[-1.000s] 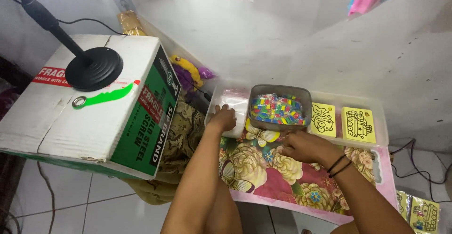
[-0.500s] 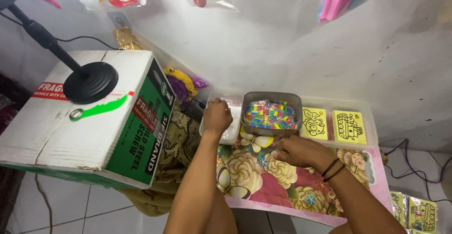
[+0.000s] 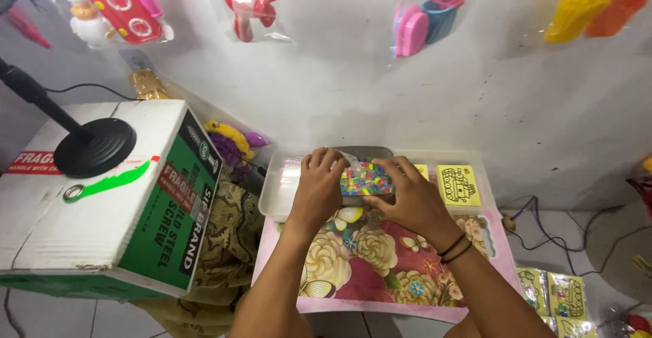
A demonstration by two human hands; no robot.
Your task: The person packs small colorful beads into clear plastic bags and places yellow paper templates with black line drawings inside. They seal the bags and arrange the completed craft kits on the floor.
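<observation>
Small clear bag of multicoloured bits [image 3: 367,177] is held just above the grey tub [image 3: 370,153], at the far edge of the floral tabletop [image 3: 380,270]. Bag is pinched from both sides: left hand [image 3: 319,185] grips its left edge, right hand [image 3: 407,195] its right edge and top. Fingers [image 3: 401,169] of both hands are closed on the bag film; thumbs are mostly hidden behind the bag. Two dark bands [image 3: 454,248] are worn on the right wrist.

The tub is largely hidden behind the hands and bag; only its far rim is seen. It sits in a shallow clear tray [image 3: 278,188] running along the wall. In the same tray, right of the tub, a yellow card with a line drawing [image 3: 458,185] lies flat; a second yellow card [image 3: 421,171] is partly covered by the right hand.

Left of the tabletop: large white-and-green cardboard box [image 3: 102,202], with a black round stand base [image 3: 95,148] resting on top and its pole angled up-left. A patterned brown cloth [image 3: 227,243] is wedged between box and tabletop. Yellow and purple toys [image 3: 231,144] lie behind the box.

Bagged plastic toys hang on the wall above: red stove set [image 3: 122,8], red fan [image 3: 251,8], pink-and-teal set [image 3: 424,19], yellow-orange toy [image 3: 591,8]. More yellow cards in packets [image 3: 553,294] lie on the floor lower right.
</observation>
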